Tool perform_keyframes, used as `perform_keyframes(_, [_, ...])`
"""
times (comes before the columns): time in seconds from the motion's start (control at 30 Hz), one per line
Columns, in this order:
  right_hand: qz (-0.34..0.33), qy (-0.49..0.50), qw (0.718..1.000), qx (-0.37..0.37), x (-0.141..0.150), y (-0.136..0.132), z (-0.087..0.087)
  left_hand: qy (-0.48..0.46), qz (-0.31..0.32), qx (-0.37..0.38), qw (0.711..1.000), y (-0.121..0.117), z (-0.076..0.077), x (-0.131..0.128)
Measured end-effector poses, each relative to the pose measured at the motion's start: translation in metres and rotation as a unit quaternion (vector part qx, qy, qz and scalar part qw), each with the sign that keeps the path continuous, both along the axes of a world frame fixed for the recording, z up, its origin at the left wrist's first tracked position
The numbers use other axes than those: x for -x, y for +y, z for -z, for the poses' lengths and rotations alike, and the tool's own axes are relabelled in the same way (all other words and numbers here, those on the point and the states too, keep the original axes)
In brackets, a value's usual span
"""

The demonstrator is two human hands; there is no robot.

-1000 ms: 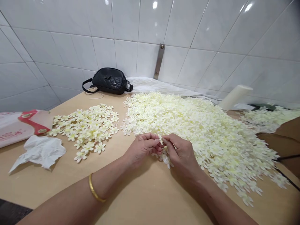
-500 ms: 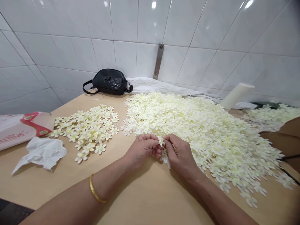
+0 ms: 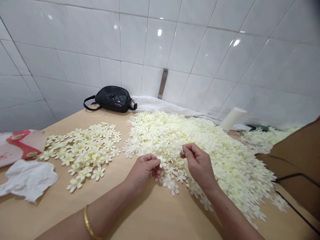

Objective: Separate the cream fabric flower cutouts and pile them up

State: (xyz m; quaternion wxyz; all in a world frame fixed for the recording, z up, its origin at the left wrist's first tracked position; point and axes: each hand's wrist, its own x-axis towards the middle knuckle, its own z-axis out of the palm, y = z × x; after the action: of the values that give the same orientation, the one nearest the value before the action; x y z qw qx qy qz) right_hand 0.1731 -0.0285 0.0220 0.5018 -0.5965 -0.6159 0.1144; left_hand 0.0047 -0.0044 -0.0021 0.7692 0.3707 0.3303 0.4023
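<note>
Between thumb and fingertips, my left hand [image 3: 143,171] pinches a single white artificial flower [image 3: 162,161] with a pale yellow centre. My right hand [image 3: 200,164] is closed in a pinch at the front of a large heap of the same flowers [image 3: 197,133]; whatever lies at its fingertips is too small to make out. Several loose flowers [image 3: 172,186] lie on the table between the two hands. To the left spreads a smaller, flatter pile of flowers [image 3: 87,151].
A black quilted bag [image 3: 113,99] stands at the back by the tiled wall. Crumpled tissue [image 3: 31,178] and a red-and-white plastic bag [image 3: 21,145] lie at left on the table [image 3: 150,216]. A white roll [image 3: 233,119] leans behind the heap. Brown material [image 3: 297,163] juts in at right.
My hands have come apart, the right one moving up and away from the flower that the left one keeps. The camera view has tilted up and shifted right.
</note>
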Motion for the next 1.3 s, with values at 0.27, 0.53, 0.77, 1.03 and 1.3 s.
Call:
perform_keyframes(0.27, [0.067, -0.28, 0.955, -0.076, -0.028, 0.035, -0.008, 0.007, -0.016, -0.012, 1.0, 0.001, -0.002, 0.0])
perform_keyframes(0.53, [-0.029, -0.172, 0.983, -0.064, 0.012, -0.006, 0.0, 0.018, -0.025, -0.008, 0.999, -0.001, 0.0, -0.001])
perform_keyframes(0.77, [-0.118, -0.078, 0.99, 0.022, 0.033, -0.017, 0.015, -0.019, 0.021, -0.011, 1.0, -0.001, 0.001, 0.0])
perform_keyframes(1.03, [-0.093, -0.124, 0.988, -0.001, 0.032, -0.017, 0.018, -0.049, 0.049, 0.0, 0.998, 0.0, 0.004, -0.001])
perform_keyframes(1.3, [-0.064, -0.186, 0.98, -0.024, 0.031, -0.015, 0.023, -0.036, 0.057, 0.009, 0.998, -0.003, 0.001, -0.001])
